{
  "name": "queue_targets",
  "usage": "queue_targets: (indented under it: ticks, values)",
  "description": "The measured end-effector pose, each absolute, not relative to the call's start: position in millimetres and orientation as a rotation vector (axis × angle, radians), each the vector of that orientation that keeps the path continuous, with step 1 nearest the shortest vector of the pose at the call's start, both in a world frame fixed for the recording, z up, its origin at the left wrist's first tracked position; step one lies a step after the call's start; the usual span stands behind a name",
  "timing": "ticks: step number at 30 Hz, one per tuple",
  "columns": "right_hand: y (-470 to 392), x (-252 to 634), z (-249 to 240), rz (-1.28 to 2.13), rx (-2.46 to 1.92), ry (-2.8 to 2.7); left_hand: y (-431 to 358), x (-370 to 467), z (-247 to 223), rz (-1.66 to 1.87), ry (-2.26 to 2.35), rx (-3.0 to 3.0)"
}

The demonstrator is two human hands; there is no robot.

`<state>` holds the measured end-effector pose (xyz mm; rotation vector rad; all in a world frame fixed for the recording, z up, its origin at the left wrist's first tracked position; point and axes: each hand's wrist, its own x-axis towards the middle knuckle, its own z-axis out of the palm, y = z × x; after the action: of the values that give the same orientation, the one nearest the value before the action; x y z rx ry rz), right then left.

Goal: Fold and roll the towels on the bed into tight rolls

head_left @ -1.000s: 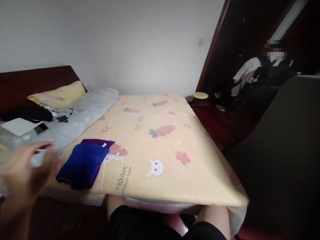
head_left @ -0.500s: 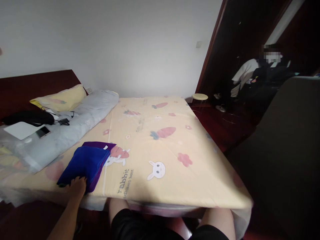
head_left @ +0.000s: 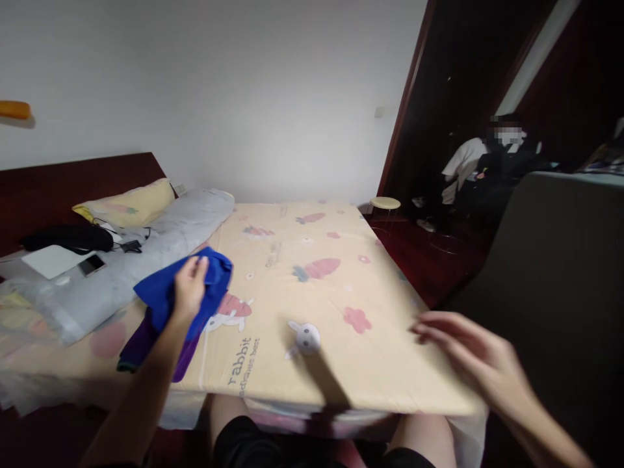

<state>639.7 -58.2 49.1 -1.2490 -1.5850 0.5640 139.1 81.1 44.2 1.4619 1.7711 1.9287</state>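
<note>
My left hand is closed on a blue cloth, lifting part of it above the bed's left side. Beneath it, a purple cloth lies on the patterned yellow sheet, partly covered by the blue cloth and my forearm. Over the sheet's right edge hangs my right hand, its fingers slightly bent and apart, with nothing visible in them.
A grey quilt bears a white flat item, a phone and a black bag. Behind is a yellow pillow. A round stool stands at the far right, near a seated person.
My left hand has moved up and right, raising the blue cloth off the purple one. My right hand has come into view from the right. The view has shifted slightly.
</note>
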Motion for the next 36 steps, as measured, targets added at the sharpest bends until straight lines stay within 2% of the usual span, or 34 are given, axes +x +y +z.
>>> queue_targets:
  ticks: [2, 5, 10, 14, 20, 27, 32, 36]
  values:
    - [-39.1, 603.3, 29.6, 0.89, -1.165, -1.671, 73.2, 199.9, 24.9, 1.766, 1.573, 1.488]
    - [-9.4, 545.2, -28.5, 1.074, -1.085, -1.613, 46.9, 287.7, -30.2, 1.487, 1.329, 1.396]
    - [-4.3, 494.7, -134.9, 1.04, -1.219, -1.234, -6.2, 373.8, -133.0, 1.269, 1.224, 1.279]
    - [-25.3, 491.9, -170.7, 1.042, -1.25, -1.091, -31.2, 378.9, -171.2, 1.184, 1.215, 1.162]
    - [-23.0, 503.4, -168.1, 1.097, -1.204, -0.951, -39.5, 362.6, -156.2, 1.232, 1.257, 1.315]
    - [-28.5, 513.1, -128.2, 1.174, -1.077, -0.862, -44.2, 352.7, -129.4, 1.224, 1.278, 1.465]
    - [-37.3, 498.9, -109.0, 1.149, -1.082, -0.939, -57.0, 356.3, -112.3, 1.523, 1.524, 1.462]
    - [-40.3, 490.2, -105.1, 1.131, -1.072, -0.962, -61.4, 358.8, -102.1, 1.426, 1.4, 1.559]
